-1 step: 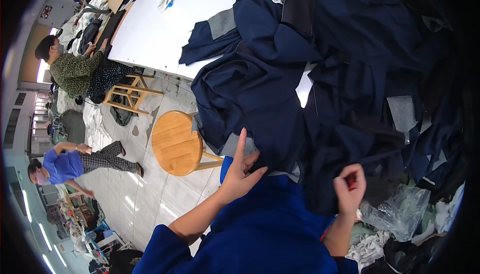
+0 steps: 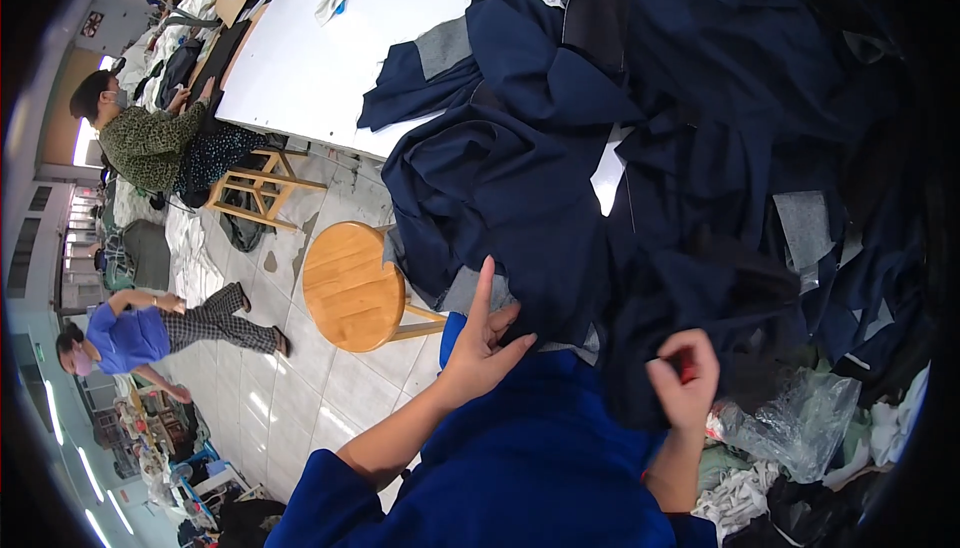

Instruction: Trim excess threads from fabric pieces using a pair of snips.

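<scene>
A navy cloth piece (image 2: 500,178) with a grey patch (image 2: 462,291) hangs over the near edge of the table toward my lap. On its lower part rests my left hand (image 2: 480,348), index finger and thumb stretched out and the other fingers partly bent. My right hand (image 2: 690,383) is closed in front of a darker piece of cloth (image 2: 690,298). Something small and red (image 2: 688,366) shows inside its curled fingers; its kind is hidden. Whether the right fingers also pinch the cloth, I cannot tell.
More navy cloth (image 2: 700,38) is heaped on the white table (image 2: 300,78). A round wooden stool (image 2: 350,286) stands at my left. Clear plastic (image 2: 800,428) and fabric scraps lie at lower right. One person (image 2: 150,148) sits far left; another (image 2: 130,333) is on the tiled floor.
My right hand has shifted slightly left, and the dark cloth near it has moved a little. My left hand stays put. The person in purple has moved slightly.
</scene>
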The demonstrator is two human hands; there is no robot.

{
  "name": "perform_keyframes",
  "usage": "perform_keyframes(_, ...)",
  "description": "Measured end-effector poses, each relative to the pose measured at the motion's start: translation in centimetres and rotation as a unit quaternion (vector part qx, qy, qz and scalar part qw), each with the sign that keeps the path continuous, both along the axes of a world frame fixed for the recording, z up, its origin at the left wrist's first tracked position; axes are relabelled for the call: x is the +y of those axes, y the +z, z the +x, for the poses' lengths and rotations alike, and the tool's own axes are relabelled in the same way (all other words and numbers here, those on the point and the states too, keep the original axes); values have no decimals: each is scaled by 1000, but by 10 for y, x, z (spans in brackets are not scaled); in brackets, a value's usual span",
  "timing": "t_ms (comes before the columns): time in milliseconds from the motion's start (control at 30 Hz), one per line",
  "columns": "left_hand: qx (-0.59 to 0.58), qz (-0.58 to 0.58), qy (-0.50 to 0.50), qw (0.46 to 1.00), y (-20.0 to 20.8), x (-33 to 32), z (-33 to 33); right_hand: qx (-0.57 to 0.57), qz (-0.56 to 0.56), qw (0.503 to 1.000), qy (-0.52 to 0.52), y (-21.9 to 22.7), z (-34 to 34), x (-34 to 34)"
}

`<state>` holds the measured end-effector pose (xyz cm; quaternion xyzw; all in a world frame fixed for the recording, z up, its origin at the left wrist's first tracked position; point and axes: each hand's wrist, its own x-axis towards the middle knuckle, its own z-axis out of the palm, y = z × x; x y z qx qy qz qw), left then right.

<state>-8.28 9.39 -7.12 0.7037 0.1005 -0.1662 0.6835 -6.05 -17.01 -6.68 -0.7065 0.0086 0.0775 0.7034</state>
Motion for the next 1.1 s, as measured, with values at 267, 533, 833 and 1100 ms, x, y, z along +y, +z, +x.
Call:
perform_keyframes(267, -129, -25, -61, 989, -8, -17, -6, 41, -130, 968, 211, -2, -5, 55)
perform_keyframes(533, -135, 50, -120, 982, -7, -17, -5, 100, 38, 988, 110, -16, -4, 50)
perform_keyframes(833, -246, 413, -300, 824, -75, -54, 6, 64, 30, 993, 90, -1, -3, 35)
perform_keyframes(1100, 227, -276, -184, 916, 9, 3, 18, -31, 50, 962, -266, -6, 33, -27)
